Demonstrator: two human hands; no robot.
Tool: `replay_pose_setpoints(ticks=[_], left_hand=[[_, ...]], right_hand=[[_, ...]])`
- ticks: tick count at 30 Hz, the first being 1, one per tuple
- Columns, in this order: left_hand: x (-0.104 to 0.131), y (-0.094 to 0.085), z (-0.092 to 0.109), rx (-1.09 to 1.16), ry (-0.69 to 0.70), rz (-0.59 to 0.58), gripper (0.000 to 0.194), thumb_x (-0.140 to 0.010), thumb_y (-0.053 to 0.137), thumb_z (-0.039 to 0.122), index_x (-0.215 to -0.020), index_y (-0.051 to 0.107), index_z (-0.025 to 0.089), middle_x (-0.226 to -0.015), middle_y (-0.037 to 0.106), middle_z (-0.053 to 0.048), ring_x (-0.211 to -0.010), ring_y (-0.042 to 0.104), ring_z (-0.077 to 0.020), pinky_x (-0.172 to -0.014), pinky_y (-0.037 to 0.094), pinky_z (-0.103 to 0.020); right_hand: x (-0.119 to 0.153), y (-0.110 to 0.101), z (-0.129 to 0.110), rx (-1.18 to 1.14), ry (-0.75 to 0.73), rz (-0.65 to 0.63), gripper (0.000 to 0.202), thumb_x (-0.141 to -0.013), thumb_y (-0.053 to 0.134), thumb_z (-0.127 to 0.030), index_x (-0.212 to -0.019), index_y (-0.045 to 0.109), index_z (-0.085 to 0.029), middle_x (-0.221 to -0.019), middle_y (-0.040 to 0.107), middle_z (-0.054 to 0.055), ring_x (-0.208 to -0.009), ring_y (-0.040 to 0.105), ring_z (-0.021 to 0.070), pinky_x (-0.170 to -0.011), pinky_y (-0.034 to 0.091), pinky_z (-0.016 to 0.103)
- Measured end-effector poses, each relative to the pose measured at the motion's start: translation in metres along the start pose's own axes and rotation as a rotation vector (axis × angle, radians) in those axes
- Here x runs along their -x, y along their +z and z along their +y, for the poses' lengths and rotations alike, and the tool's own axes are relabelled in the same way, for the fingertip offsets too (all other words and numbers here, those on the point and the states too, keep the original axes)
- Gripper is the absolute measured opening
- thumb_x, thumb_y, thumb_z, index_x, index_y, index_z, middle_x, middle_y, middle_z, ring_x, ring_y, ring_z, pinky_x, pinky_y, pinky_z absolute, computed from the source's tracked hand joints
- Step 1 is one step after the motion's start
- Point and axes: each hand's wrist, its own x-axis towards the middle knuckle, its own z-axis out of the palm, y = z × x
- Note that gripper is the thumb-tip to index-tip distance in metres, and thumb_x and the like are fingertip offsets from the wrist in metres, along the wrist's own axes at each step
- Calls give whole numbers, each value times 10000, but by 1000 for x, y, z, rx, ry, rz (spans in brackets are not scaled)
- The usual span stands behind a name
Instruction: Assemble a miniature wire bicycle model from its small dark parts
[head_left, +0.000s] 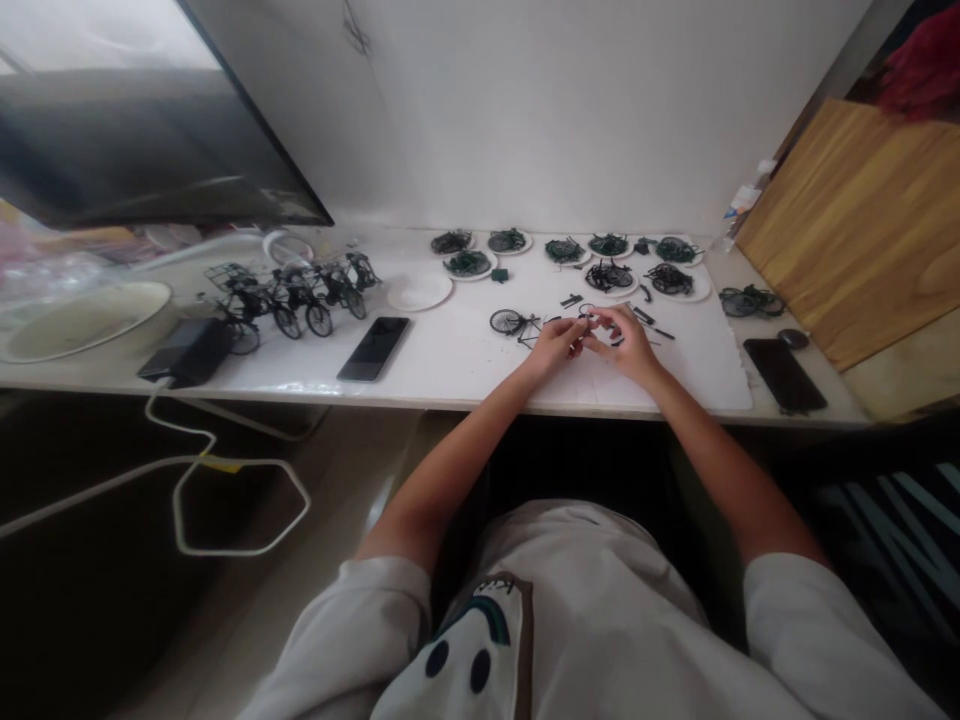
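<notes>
My left hand (556,345) and my right hand (624,340) meet over the white table. Thumbs and fingertips of both are pinched together around a small dark part, too small to make out. Just left of my left hand is a miniature bicycle (508,321), with its spoked wheel and part of a thin dark frame showing. The frame runs up to my left fingers, which hide the rest; whether they touch it I cannot tell. Loose dark pieces (643,316) lie beyond and beside my right hand, along with a short dark strip (571,300).
Small white plates (705,292) of dark bicycle parts line the back; one bare plate (420,292) stands left of them. Several assembled miniature bicycles (289,300), a phone (373,349), a black power adapter (187,352) and a basin (161,298) occupy the left. Another dark phone (784,375) lies right.
</notes>
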Motion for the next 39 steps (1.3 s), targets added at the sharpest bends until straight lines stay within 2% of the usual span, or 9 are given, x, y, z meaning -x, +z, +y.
replay_pose_setpoints(ticks=[2,9,18,29,39], left_hand=[[0,-1,-2,28,2,-9,514,-984,708,676,-961,763,165,-665,597,-7,-549,487,-110,-537,373,-287],[2,-1,-3,16,-15,5,546,-984,691,709,-952,762,168,-749,675,-46,-570,504,-111,-552,396,-297],[1,-2,-4,173,-28,-36,532,-892,834,660,-937,799,132,-919,784,-107,-579,488,-71,-547,366,-243],[5,1,3,216,-28,-16,428,-919,853,542,-858,788,123,-821,745,-80,-575,445,-69,-551,339,-224],[7,5,10,275,-93,10,303,-898,868,405,-892,785,113,-883,790,-109,-567,396,-62,-551,296,-236]], right_hand=[[0,0,0,7,-12,3,526,-908,838,-614,-1338,753,-323,-1171,642,99,-1052,647,277,-788,546,406],[1,0,2,39,-25,-1,539,-907,844,-605,-1360,746,-331,-1195,641,98,-1076,647,285,-809,552,410],[2,1,5,87,-84,12,524,-931,836,-566,-1383,735,-321,-1191,647,94,-1065,671,278,-773,547,392],[2,3,11,115,-102,16,523,-940,837,-447,-1436,713,-333,-1210,663,100,-1103,673,293,-765,569,396],[3,2,8,152,-96,-3,544,-940,846,-472,-1449,712,-334,-1231,650,110,-1105,673,292,-809,586,408]])
